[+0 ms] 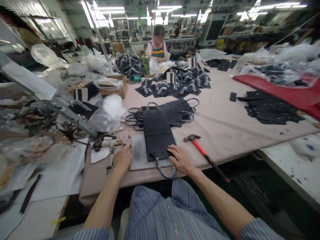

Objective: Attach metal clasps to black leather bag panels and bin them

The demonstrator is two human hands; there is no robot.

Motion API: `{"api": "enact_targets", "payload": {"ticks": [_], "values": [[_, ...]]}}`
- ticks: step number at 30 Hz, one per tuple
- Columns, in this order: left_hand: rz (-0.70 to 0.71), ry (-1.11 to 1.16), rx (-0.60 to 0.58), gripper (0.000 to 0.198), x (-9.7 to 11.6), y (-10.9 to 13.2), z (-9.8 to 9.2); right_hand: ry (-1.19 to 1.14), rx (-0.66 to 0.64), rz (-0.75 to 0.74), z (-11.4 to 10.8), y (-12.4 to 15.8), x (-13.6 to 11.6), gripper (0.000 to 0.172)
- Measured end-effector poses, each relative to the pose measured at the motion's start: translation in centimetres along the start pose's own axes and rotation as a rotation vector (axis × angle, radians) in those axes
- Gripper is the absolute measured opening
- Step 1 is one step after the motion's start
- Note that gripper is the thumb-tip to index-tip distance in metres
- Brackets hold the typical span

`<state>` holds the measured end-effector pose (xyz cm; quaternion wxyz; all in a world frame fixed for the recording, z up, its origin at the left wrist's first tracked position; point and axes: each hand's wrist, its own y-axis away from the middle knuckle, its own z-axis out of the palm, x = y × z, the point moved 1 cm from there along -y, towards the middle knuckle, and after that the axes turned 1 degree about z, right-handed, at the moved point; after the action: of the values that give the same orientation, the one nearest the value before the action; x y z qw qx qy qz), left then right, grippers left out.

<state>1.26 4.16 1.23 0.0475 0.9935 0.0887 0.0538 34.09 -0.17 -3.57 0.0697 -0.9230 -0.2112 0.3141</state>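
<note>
A long black leather bag panel (157, 133) lies on a grey work pad (138, 154) at the table's near edge, with a metal ring handle (163, 171) hanging off its near end. My right hand (180, 159) rests flat on the panel's near right corner, fingers spread. My left hand (122, 159) lies on the table just left of the pad, fingers curled down; whether it holds anything is hidden. A red-handled hammer (203, 154) lies to the right of my right hand.
More black panels with ring handles (178, 111) are stacked behind. Small tools (107, 142) and plastic bags (108, 111) sit to the left, black cut pieces (271, 108) and a red sheet (282, 91) to the right. A person (158, 45) works at the far end.
</note>
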Motion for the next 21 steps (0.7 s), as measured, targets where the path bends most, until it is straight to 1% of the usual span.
{"api": "enact_targets", "payload": {"ticks": [1, 3, 6, 8, 10, 12, 15, 16, 18, 20, 21], "values": [[0.028, 0.001, 0.040, 0.029, 0.6, 0.4, -0.2, -0.023, 0.004, 0.015, -0.1, 0.0, 0.1, 0.041], [0.134, 0.026, 0.110, 0.026, 2.1, 1.3, -0.4, -0.075, 0.023, 0.043, -0.2, 0.1, 0.3, 0.042], [0.304, 0.143, 0.128, 0.021, 4.5, 3.0, -0.1, -0.129, 0.066, 0.061, -0.4, 0.4, 0.2, 0.041], [0.341, 0.214, 0.119, 0.022, 5.9, 4.0, 0.3, -0.135, 0.083, 0.056, -0.5, 0.6, -0.4, 0.039], [0.341, 0.224, 0.114, 0.023, 6.8, 4.8, 0.7, -0.123, 0.088, 0.053, -0.7, 1.0, -1.3, 0.036], [0.313, 0.234, 0.079, 0.023, 7.4, 5.2, 1.0, -0.106, 0.086, 0.056, -0.9, 1.8, -2.2, 0.028], [0.188, 0.344, 0.050, 0.018, 7.5, 4.7, 1.3, -0.103, 0.079, 0.053, -1.0, 3.5, -3.3, 0.020], [0.136, 0.390, 0.055, 0.016, 7.5, 4.3, 1.3, -0.109, 0.083, 0.056, -1.0, 4.2, -3.5, 0.019], [0.047, 0.467, 0.061, 0.020, 7.8, 3.1, 1.3, -0.136, 0.097, 0.068, -0.9, 5.6, -3.8, 0.020], [-0.016, 0.530, 0.042, 0.025, 8.5, 1.3, 1.2, -0.173, 0.132, 0.102, -0.6, 6.7, -4.0, 0.021], [-0.042, 0.556, 0.036, 0.026, 9.1, 0.2, 1.0, -0.192, 0.170, 0.130, -0.4, 7.1, -4.1, 0.021]]}}
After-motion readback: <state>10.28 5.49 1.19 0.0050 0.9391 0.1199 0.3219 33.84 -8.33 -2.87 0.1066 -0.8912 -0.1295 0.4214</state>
